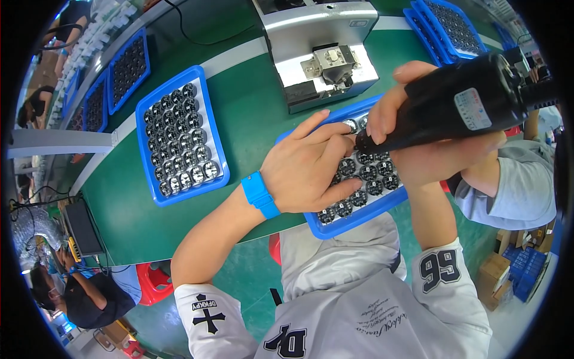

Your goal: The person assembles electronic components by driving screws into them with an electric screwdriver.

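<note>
My right hand [430, 160] is closed round a thick black electric screwdriver [436, 102], which lies slanted with its narrow end toward my left hand. Over the blue tray [344, 226] rests my left hand [302, 164], a blue strap [260, 194] at its wrist. Its fingers are spread, the index fingertip beside the tool's narrow end, and the thumb lies across some parts. Rows of small round black-and-silver parts [369, 173] fill the tray. The tool's very tip and the part under it are hidden by my fingers.
Left on the green table [245, 90] is a second blue tray [224, 173] of similar parts. A grey metal machine [320, 33] with a clamp-like fixture stands ahead. More blue trays [457, 30] lie at the far right. Co-workers sit at left [95, 293] and right [514, 185].
</note>
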The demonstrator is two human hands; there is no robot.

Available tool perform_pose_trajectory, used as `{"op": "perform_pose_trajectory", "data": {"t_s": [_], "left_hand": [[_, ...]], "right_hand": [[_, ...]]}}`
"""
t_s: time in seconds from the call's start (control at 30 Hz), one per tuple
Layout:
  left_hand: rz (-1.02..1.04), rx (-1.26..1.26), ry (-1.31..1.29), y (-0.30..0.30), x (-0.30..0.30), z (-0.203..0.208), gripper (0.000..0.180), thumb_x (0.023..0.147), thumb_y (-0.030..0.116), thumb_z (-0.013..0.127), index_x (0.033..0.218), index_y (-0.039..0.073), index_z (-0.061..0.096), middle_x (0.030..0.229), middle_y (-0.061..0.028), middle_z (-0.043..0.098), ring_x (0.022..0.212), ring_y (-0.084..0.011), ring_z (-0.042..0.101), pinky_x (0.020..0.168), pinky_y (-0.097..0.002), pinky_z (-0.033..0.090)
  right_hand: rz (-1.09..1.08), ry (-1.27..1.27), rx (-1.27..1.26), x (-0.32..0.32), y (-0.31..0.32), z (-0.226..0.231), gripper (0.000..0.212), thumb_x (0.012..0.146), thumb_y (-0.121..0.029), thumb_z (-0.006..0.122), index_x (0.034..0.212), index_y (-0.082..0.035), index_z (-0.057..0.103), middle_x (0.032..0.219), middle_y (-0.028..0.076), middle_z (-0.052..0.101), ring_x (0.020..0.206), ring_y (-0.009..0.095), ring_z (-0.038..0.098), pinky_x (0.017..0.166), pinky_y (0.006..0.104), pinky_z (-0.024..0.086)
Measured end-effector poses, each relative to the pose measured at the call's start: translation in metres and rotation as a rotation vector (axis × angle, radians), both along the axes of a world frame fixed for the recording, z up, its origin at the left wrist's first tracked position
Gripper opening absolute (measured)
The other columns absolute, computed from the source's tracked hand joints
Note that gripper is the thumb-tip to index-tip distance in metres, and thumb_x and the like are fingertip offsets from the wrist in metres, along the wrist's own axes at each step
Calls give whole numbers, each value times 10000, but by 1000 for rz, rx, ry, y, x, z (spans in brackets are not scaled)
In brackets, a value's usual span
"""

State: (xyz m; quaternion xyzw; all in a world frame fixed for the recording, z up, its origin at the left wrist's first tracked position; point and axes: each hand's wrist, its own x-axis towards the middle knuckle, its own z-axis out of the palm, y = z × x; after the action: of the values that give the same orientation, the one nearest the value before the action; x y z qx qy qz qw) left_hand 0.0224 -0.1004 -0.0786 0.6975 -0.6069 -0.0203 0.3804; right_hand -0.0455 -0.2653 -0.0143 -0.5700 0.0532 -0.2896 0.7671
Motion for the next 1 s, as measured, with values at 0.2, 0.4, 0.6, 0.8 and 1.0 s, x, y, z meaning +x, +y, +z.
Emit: {"op": "perform_pose_trajectory", "data": {"t_s": [0.2,0.4,0.6,0.8,1.0], "left_hand": [[-5,13,-80,-2,-2,2,463,905,403,723,1086,-10,617,1090,-156,706,1234,-314,604,1200,-508,356],[-10,64,-56,3,-1,2,444,901,392,725,1080,-2,625,1071,-153,701,1243,-304,598,1205,-509,354],[-16,36,-63,-1,-1,3,436,896,387,730,1074,2,628,1058,-153,702,1229,-305,604,1197,-509,366],[-4,42,-98,-1,-3,4,433,903,386,719,1079,-2,638,1049,-154,708,1222,-311,607,1191,-503,376],[3,56,-111,-1,-4,-1,430,889,372,756,1091,16,624,1188,-119,708,1264,-319,605,1188,-532,373]], "right_hand": [[143,-79,133,-6,-3,-10,1251,631,-1074,417,1209,30,524,716,144,636,600,244,614,586,340,514],[125,250,-189,-6,1,13,1257,598,-1098,347,1099,33,574,681,162,649,589,250,631,576,338,536],[322,-181,201,-2,-9,-20,1283,543,-1117,394,1133,11,559,702,140,643,617,239,627,588,323,515],[317,-122,196,-5,-8,-17,1292,546,-1120,377,1174,-2,535,709,121,630,624,231,619,607,325,507],[252,-217,76,2,-26,13,1167,760,-1028,298,1267,-4,531,763,103,622,621,222,598,618,357,496]]}}
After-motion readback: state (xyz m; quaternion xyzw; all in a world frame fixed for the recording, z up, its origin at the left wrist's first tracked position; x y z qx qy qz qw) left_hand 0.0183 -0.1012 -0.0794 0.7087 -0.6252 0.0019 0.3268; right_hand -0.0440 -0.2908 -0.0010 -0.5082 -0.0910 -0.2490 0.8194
